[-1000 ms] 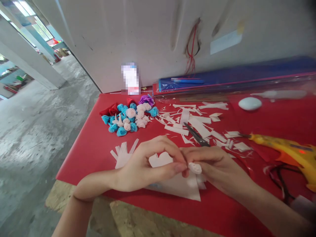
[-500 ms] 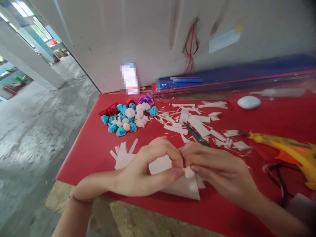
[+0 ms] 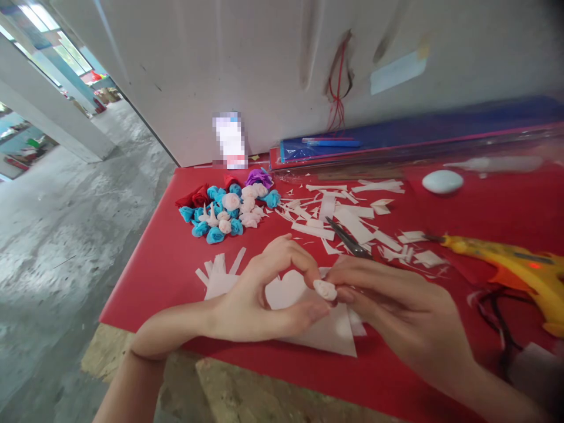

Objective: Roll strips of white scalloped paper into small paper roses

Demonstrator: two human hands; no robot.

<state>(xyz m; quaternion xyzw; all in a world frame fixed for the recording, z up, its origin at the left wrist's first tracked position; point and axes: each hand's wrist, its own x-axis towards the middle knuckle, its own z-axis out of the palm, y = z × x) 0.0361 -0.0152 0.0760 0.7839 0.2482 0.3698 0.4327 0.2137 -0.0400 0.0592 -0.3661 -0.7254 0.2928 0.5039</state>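
Observation:
A small white paper rose (image 3: 325, 289) is between my two hands, its coiled top facing me. My right hand (image 3: 396, 311) pinches it from the right between thumb and fingers. From the left, my left hand (image 3: 264, 299) curves in, with forefinger and thumb tips at the rose's edge; their exact contact is partly hidden. Beneath the hands lie white paper sheets (image 3: 343, 338), with several cut strips (image 3: 218, 267) at their left end. Just beyond my right hand are dark scissors (image 3: 350, 239), their handles hidden behind it.
Blue, pale pink, red and purple paper roses (image 3: 231, 202) cluster at the back left of the red table (image 3: 150, 258). White scraps (image 3: 352, 220) lie scattered mid-table. A yellow glue gun (image 3: 506, 264) and its cord are at right, a white oval object (image 3: 443, 182) behind. A phone (image 3: 231, 141) leans on the wall.
The rose has shifted slightly up and left and turned to show its coiled top. My left thumb and forefinger have spread apart a little; my right hand still grips.

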